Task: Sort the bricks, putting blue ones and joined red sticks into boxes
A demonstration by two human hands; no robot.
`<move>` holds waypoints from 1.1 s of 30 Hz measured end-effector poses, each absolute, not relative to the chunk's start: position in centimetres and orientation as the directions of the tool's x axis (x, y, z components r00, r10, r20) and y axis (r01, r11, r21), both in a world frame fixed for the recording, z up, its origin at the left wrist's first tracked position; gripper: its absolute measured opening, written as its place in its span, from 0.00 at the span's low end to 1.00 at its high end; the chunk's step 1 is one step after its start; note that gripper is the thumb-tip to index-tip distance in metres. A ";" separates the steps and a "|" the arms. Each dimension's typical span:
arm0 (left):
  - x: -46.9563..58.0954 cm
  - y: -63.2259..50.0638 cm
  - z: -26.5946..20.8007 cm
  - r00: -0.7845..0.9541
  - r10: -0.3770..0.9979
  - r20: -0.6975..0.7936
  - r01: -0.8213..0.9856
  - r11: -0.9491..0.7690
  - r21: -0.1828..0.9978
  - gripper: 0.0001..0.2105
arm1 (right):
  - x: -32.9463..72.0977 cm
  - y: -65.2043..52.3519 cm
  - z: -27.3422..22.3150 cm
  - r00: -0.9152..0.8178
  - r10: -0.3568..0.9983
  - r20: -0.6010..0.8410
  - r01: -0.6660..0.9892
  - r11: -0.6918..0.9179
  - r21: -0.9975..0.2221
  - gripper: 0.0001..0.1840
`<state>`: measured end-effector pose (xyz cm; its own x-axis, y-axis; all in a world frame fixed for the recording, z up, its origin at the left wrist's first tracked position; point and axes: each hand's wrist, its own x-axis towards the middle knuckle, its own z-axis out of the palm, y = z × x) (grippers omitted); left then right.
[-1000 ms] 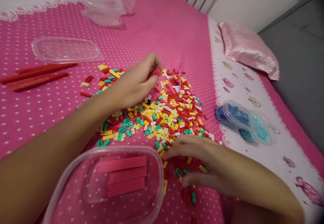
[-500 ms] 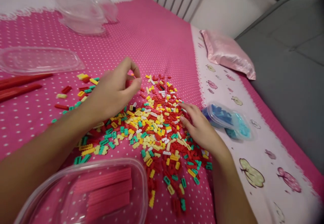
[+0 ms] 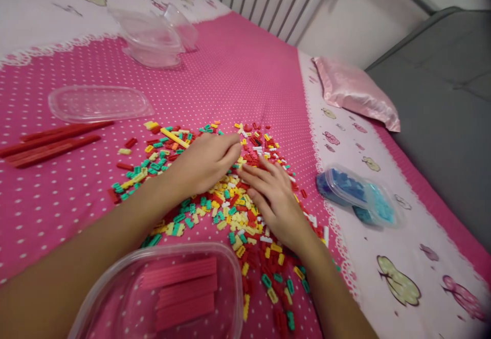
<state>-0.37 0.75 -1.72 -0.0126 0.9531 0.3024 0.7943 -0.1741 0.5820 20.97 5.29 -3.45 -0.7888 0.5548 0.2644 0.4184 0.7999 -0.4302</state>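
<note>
A spread of small building bricks (image 3: 238,211) in red, yellow, green and white lies on the pink dotted bedspread. My left hand (image 3: 209,162) is over the upper part of the heap, back upward, with fingers curled and pressed together. Whatever it may hold is hidden behind the fingers. Close by on the right, my right hand (image 3: 274,201) rests on the bricks with its fingers stretched out, their tips near my left hand's fingers. In front of me stands a clear plastic box (image 3: 237,283) with stacked strips of pink bricks (image 3: 186,290) inside.
Long red brick strips (image 3: 57,142) lie at left beside a clear lid (image 3: 102,103). Farther back are clear containers (image 3: 153,37). Boxes of blue (image 3: 345,185) and turquoise bricks (image 3: 379,206) stand at right, with a pink pillow (image 3: 356,91) beyond.
My left hand has moved right and down toward my right hand, which has shifted left across the heap. The view has swung slightly left, showing more red strips and a long yellow strip.
</note>
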 end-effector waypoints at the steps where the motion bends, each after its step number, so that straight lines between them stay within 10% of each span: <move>1: -0.3 0.8 -1.9 0.005 0.956 0.294 0.804 -0.179 0.567 0.16 | 20.7 5.0 -3.6 -0.814 0.523 0.253 0.387 0.813 -0.435 0.18; 7: -0.7 0.4 -1.9 0.056 0.966 0.251 0.692 -0.219 0.687 0.18 | 21.0 5.3 -3.2 -0.709 0.594 0.380 0.407 0.785 -0.468 0.03; 12: -0.7 0.0 -1.1 0.087 0.965 0.247 0.544 -0.253 0.800 0.15 | 21.3 5.3 -3.0 -0.710 0.628 0.320 0.452 0.754 -0.476 0.12; 33: -0.5 0.7 -2.9 0.259 0.899 0.354 0.656 -0.433 0.618 0.08 | 21.8 4.6 -3.0 -0.745 0.552 0.374 0.346 0.799 -0.491 0.08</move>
<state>-0.51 0.72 -2.91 0.2589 0.8986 0.3543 0.6561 -0.4328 0.6183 21.82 4.58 -2.98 -0.7451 0.5521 0.3742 0.3456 0.7994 -0.4914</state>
